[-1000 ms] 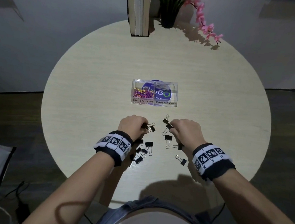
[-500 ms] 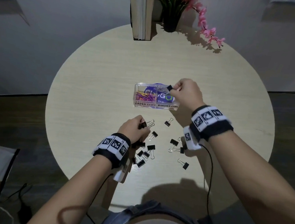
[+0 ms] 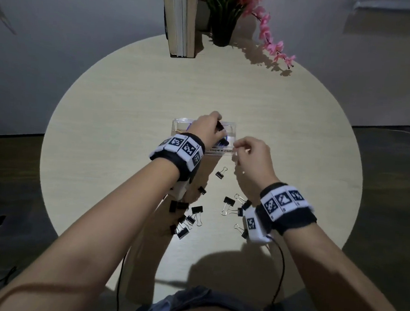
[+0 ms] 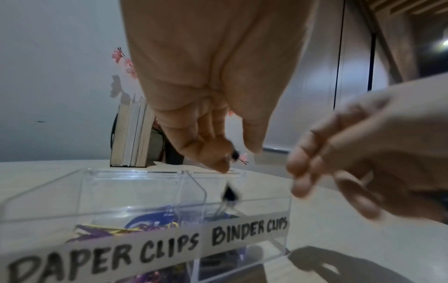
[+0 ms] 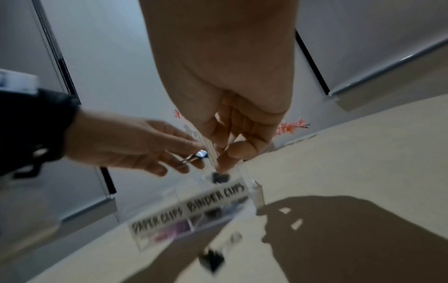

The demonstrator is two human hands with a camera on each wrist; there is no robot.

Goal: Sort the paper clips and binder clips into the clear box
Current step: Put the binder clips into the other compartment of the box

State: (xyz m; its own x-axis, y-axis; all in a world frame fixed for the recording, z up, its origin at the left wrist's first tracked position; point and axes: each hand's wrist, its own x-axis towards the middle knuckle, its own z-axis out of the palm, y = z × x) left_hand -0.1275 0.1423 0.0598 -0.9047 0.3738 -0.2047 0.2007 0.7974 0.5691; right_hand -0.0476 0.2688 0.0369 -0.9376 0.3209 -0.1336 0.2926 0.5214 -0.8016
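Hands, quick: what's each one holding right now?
Left hand: pinches a binder clip over the clear box.
Right hand: loosely curled, holds nothing.

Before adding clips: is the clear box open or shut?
Open: no lid covers the clear box; a binder clip is at its rim.

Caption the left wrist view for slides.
Left hand pinches a black binder clip above a clear plastic box, BINDER CLIPS side.

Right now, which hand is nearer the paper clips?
Left. The left hand hangs over the binder-clip half of the box, beside the paper clips, pinching a binder clip. The right hand is off its right front corner, farther away.
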